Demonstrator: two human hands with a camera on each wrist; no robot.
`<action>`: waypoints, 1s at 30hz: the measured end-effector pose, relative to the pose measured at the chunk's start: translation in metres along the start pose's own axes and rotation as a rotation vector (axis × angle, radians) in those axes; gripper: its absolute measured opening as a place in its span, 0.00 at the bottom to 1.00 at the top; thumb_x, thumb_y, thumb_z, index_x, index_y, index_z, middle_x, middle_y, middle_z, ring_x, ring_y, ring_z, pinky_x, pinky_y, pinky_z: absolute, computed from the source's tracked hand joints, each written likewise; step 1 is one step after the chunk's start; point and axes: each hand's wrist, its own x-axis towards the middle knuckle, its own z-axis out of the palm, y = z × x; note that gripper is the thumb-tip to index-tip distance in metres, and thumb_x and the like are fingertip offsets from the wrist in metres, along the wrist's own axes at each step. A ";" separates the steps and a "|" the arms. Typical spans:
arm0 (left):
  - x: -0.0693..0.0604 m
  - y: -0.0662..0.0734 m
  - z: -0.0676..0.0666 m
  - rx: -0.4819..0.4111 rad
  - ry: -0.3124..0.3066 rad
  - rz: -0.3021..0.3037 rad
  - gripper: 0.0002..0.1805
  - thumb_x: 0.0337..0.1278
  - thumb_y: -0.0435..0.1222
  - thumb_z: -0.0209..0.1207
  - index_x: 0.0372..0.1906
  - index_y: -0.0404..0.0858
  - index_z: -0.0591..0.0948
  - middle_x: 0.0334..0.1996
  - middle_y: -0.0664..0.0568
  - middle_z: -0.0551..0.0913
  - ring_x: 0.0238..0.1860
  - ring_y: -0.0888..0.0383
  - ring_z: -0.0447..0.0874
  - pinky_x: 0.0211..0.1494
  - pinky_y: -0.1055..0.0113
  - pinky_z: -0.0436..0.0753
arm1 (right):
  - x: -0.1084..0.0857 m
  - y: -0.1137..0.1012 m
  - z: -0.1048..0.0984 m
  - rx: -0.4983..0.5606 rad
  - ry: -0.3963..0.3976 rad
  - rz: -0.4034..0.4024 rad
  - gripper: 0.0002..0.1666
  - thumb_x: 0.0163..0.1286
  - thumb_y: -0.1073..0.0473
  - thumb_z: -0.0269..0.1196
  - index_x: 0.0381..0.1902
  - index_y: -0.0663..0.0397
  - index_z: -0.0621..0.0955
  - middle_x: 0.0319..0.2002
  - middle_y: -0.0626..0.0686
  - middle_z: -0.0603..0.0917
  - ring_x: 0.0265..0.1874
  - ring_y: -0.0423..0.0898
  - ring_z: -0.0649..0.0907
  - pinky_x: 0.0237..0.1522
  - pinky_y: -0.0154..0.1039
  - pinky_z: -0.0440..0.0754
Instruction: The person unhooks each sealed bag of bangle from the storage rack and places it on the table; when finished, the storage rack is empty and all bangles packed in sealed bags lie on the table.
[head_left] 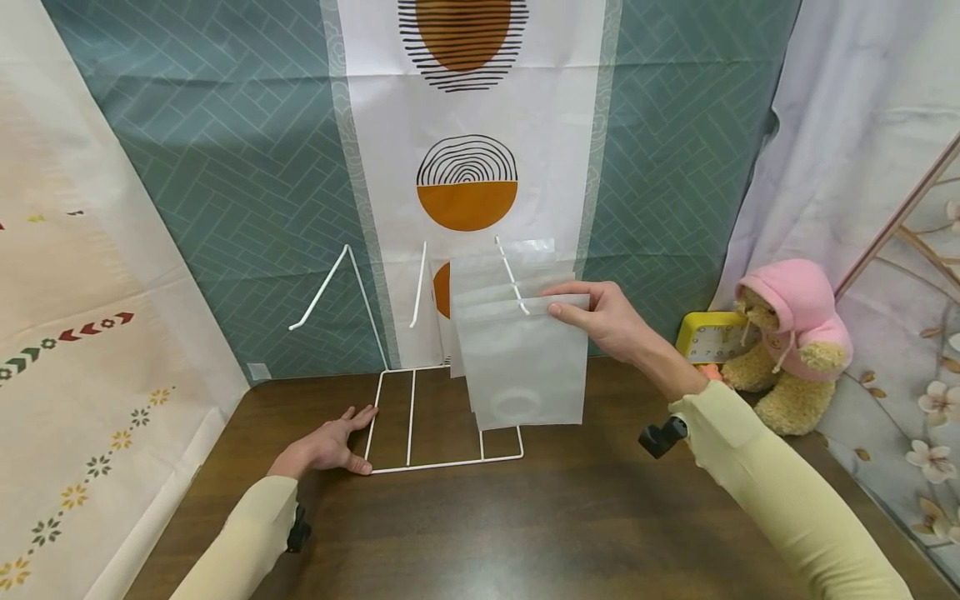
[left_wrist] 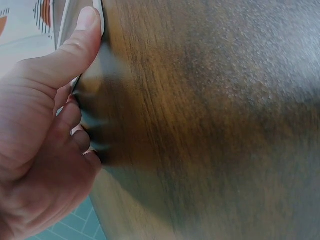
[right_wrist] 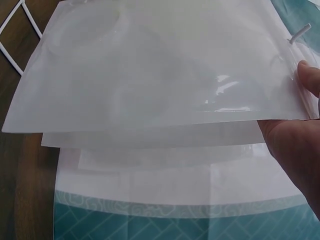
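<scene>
Right hand [head_left: 611,321] pinches a white bag [head_left: 525,367] at its top corner

The bag hangs from the right-hand prong [head_left: 512,279] of a wire rack [head_left: 446,464], to the left of the right hand, whose thumb lies in front and fingers behind. The left hand [head_left: 330,444], thumb and fingers apart, rests on the rack's left base edge. More bags hang behind, mostly covered; their number is hard to tell. The front bag also hides part of the base. A pale ring low on it is unclear.
</scene>
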 end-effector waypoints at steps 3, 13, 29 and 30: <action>0.000 -0.001 0.000 0.001 0.001 0.003 0.61 0.38 0.45 0.79 0.77 0.35 0.58 0.75 0.27 0.51 0.72 0.23 0.47 0.65 0.28 0.56 | -0.002 -0.002 0.000 -0.018 0.004 -0.008 0.17 0.72 0.60 0.65 0.55 0.63 0.84 0.56 0.55 0.83 0.46 0.48 0.80 0.45 0.38 0.79; 0.001 -0.001 0.000 0.003 0.000 0.004 0.61 0.38 0.45 0.79 0.77 0.35 0.58 0.75 0.28 0.51 0.72 0.23 0.47 0.65 0.28 0.55 | -0.011 -0.011 -0.003 -0.034 0.000 -0.005 0.17 0.72 0.59 0.65 0.55 0.61 0.84 0.54 0.55 0.84 0.41 0.51 0.82 0.40 0.38 0.81; 0.001 -0.002 0.001 0.004 0.006 0.022 0.60 0.38 0.45 0.79 0.77 0.34 0.59 0.75 0.28 0.52 0.71 0.23 0.47 0.65 0.28 0.56 | -0.029 -0.026 -0.006 -0.047 0.021 -0.060 0.15 0.71 0.61 0.65 0.53 0.61 0.85 0.46 0.53 0.86 0.31 0.48 0.82 0.31 0.36 0.78; 0.001 -0.002 0.001 0.004 0.005 0.025 0.60 0.38 0.45 0.79 0.77 0.34 0.59 0.75 0.28 0.52 0.72 0.23 0.47 0.65 0.28 0.56 | -0.030 -0.026 -0.006 -0.039 0.022 -0.062 0.14 0.71 0.62 0.65 0.52 0.61 0.85 0.45 0.52 0.87 0.30 0.48 0.82 0.31 0.36 0.78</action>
